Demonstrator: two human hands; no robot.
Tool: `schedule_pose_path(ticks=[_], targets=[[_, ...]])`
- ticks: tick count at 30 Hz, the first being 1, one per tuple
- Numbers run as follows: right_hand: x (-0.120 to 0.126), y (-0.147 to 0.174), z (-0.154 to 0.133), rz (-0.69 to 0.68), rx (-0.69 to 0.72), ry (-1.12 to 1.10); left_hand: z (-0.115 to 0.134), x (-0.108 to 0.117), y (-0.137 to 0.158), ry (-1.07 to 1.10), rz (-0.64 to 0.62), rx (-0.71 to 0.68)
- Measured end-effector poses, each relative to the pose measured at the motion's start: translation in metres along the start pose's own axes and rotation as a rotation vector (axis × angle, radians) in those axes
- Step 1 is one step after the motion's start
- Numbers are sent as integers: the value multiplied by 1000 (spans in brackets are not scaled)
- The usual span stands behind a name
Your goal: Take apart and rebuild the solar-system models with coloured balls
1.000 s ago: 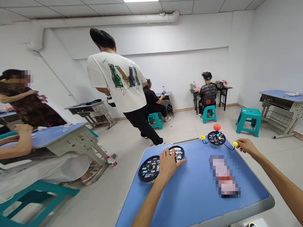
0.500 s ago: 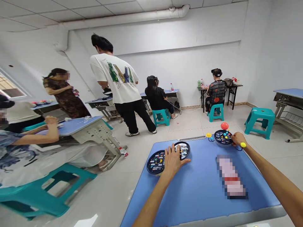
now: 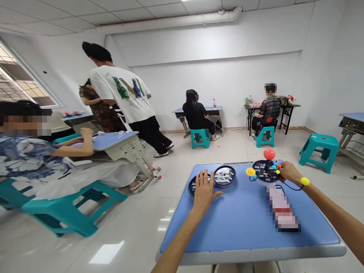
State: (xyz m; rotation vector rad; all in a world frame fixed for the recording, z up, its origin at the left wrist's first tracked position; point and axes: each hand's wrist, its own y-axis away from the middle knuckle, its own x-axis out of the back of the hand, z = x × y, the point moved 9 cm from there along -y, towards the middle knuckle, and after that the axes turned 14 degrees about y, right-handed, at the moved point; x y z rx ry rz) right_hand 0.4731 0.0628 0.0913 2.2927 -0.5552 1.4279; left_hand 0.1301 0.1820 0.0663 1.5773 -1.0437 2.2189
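while left hand (image 3: pixel 203 190) flattens on round disc (image 3: pixel 196 184), right hand (image 3: pixel 287 172) grips planet model (image 3: pixel 265 171).

A blue desk (image 3: pixel 241 223) carries two round trays (image 3: pixel 224 176) and a planet model (image 3: pixel 265 171).

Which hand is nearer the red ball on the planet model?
Right. The right hand grips the planet model's edge, just below and right of the red ball. The left hand lies flat on a black disc, far left of it.
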Motion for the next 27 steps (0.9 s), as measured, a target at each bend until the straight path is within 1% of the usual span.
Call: schedule_pose_path(ticks=[3,6,9,11,13,16,20,23,27], targets=[[-24,34,-39,-62,117,-25,-10,-2,-3,17,-14,-8],[-51,61,-73,-124,213,-39,-12,-2,-8,39,-40,-46],[-75,80,-96,-152,272,-39,-9,5,-6,70,-49,-90],[-89,90,-107,-156,295,-36,-8,15,4,123,-16,-90],[-101,98,-115,-161,310,-33,-9,28,22,212,43,-66],[-117,108,-124,-161,318,-28,-11,41,61,424,121,-43],[-128,111,-128,-131,299,-18,-19,43,111,726,194,-8],[-129,105,-127,-114,274,-16,-20,37,133,871,185,-1],[-127,96,-122,-109,259,-18,-7,28,142,955,125,-12]])
